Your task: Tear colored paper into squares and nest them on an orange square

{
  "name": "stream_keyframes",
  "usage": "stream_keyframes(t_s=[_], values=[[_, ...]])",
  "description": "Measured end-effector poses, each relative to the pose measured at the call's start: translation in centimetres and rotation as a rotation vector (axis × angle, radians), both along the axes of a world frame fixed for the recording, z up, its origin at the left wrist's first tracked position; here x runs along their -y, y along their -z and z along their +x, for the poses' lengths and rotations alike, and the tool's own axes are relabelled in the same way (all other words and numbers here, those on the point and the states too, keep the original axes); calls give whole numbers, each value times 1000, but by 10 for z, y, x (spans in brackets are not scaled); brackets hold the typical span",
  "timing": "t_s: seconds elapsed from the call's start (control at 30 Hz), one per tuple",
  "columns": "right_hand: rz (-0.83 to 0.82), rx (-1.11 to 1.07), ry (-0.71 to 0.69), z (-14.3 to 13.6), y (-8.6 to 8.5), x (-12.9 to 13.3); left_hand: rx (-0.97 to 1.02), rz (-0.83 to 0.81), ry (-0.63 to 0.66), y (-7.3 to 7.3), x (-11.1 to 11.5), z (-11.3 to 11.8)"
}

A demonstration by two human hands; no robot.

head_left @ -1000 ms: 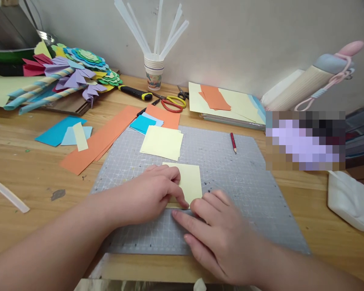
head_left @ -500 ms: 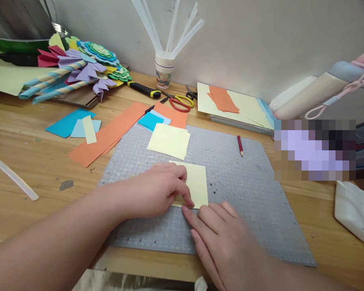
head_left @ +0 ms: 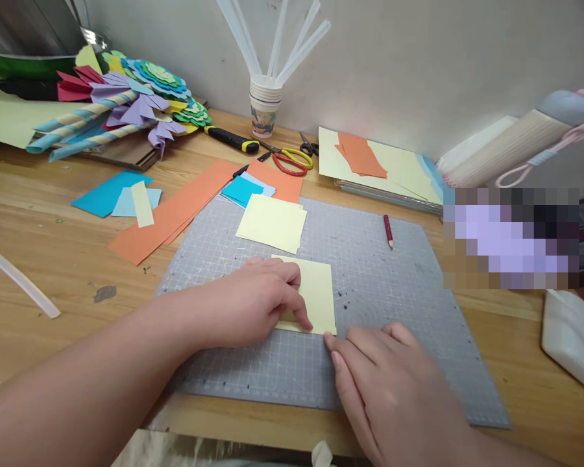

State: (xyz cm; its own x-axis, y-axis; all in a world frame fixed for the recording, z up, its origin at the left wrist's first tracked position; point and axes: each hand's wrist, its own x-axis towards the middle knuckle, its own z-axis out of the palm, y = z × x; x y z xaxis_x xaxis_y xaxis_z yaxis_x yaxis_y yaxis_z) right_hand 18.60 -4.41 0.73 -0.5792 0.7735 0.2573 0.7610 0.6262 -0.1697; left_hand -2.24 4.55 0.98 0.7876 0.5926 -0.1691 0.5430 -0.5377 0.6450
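Note:
A pale yellow sheet of paper (head_left: 317, 292) lies on the grey cutting mat (head_left: 389, 363), with a narrow fold along its near edge. My left hand (head_left: 260, 301) rests over its left part, fingers bent, and presses it down; the thumb and a fingertip touch near the fold. My right hand (head_left: 387, 383) is closed, fingers together, its index fingertip at the sheet's near right corner. Nothing shows inside the right hand. Just beyond lies a small stack of yellow paper squares (head_left: 272, 222). A short dark red pencil (head_left: 388, 231) lies on the mat, further right.
Orange strips (head_left: 175, 217) and blue paper pieces (head_left: 109, 194) lie left of the mat. Behind it are scissors (head_left: 292, 161), a yellow-black cutter (head_left: 231, 139), paper cups (head_left: 264, 113) holding straws and a paper stack (head_left: 384, 162). Paper flowers (head_left: 131, 104) stand back left.
My right index fingertip has slid right along the folded near edge, from its middle to the right corner. My left hand stays in place on the sheet.

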Motion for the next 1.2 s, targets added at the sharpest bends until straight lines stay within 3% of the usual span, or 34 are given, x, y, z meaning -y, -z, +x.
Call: stream_keyframes(t_s=[0.2,0.6,0.73,0.87,0.97,1.07,1.2], values=[[-22,20,49,8,-1,-5,0,-3,4,0,0,-2],[-444,-201,108,4,5,-32,-22,-68,-70,-13,7,-5],[-593,-448,115,9,-3,-39,11,52,-99,-14,10,-6],[-851,-791,119,21,-6,-46,175,248,-113,-18,9,-2],[-1006,-946,118,26,-5,-46,277,221,-153,-22,10,2],[-887,-985,125,24,-7,-43,343,10,-294,-26,13,6],[-409,-782,101,14,-21,-39,381,-219,-399,-29,16,9]])
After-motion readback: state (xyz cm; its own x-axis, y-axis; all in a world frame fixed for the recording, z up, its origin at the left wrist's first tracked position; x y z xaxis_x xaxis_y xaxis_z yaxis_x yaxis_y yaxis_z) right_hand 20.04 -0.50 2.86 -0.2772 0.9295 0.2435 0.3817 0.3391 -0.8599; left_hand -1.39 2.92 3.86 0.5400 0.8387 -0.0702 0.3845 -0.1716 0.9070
